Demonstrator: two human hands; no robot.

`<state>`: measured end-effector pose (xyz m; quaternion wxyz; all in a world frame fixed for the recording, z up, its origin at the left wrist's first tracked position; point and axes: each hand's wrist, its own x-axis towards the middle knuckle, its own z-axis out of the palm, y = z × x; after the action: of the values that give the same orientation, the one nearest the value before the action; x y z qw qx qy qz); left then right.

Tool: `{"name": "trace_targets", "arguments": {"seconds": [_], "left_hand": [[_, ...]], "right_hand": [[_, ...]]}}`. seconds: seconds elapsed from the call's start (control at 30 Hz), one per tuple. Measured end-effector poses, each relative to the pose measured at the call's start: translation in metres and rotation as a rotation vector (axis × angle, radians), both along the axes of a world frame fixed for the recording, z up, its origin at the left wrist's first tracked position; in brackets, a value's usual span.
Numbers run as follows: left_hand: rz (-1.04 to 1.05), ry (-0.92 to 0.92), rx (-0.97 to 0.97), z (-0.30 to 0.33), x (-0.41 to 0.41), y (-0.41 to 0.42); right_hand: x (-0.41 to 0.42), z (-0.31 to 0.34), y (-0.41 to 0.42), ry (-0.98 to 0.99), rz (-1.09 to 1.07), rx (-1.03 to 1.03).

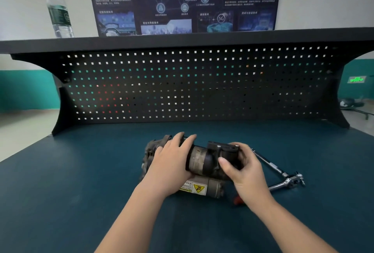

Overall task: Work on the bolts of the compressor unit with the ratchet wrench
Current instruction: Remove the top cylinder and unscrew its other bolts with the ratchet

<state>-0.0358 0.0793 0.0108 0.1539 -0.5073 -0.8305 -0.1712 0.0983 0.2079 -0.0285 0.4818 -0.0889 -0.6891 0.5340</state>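
Compressor unit (202,161) lies on its side on the dark blue bench mat (81,171), in front of the perforated back panel (182,84). Left hand (172,163) rests over the housing, fingers extended and lightly curved across its top. Right hand (242,169) grips the black end cap, thumb and fingers curled round it. Ratchet wrench (283,180) lies on the mat just right of the unit, untouched. Water bottle (58,10) stands on the upper shelf (202,38).

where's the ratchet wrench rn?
Head view: the ratchet wrench lies unheld on the mat, right of the compressor, just beyond the right hand.
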Motion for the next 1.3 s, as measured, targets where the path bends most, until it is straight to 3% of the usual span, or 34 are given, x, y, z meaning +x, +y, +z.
{"name": "trace_targets", "arguments": {"seconds": [0.33,0.6,0.77,0.9,0.97,1.0,1.07,1.13,1.3], "left_hand": [[-0.004,0.032,0.020,-0.002,0.001,-0.015],[-0.044,0.173,-0.119,0.023,-0.002,-0.022],[-0.091,0.000,0.106,0.024,-0.013,-0.027],[-0.164,0.333,0.324,0.026,-0.018,-0.032],[-0.186,0.268,0.426,0.036,-0.026,-0.034],[-0.168,0.148,0.378,0.040,-0.032,-0.034],[-0.063,-0.032,-0.010,0.047,-0.045,-0.034],[0.012,-0.083,-0.368,0.052,-0.054,-0.027],[0.012,-0.022,-0.499,0.065,-0.052,-0.004]], "right_hand": [[-0.016,-0.002,0.023,0.012,0.033,-0.114],[-0.035,0.012,0.044,-0.058,0.173,-0.239],[-0.038,0.014,0.041,-0.049,0.152,-0.239],[-0.042,0.015,0.036,-0.077,0.013,-0.134],[-0.042,0.013,0.034,-0.064,-0.016,-0.115],[-0.042,0.012,0.033,-0.058,-0.026,-0.112],[-0.043,0.012,0.032,-0.046,-0.039,-0.109],[-0.043,0.011,0.031,-0.029,-0.036,-0.114],[-0.047,0.007,0.031,0.014,-0.031,-0.140]]}}
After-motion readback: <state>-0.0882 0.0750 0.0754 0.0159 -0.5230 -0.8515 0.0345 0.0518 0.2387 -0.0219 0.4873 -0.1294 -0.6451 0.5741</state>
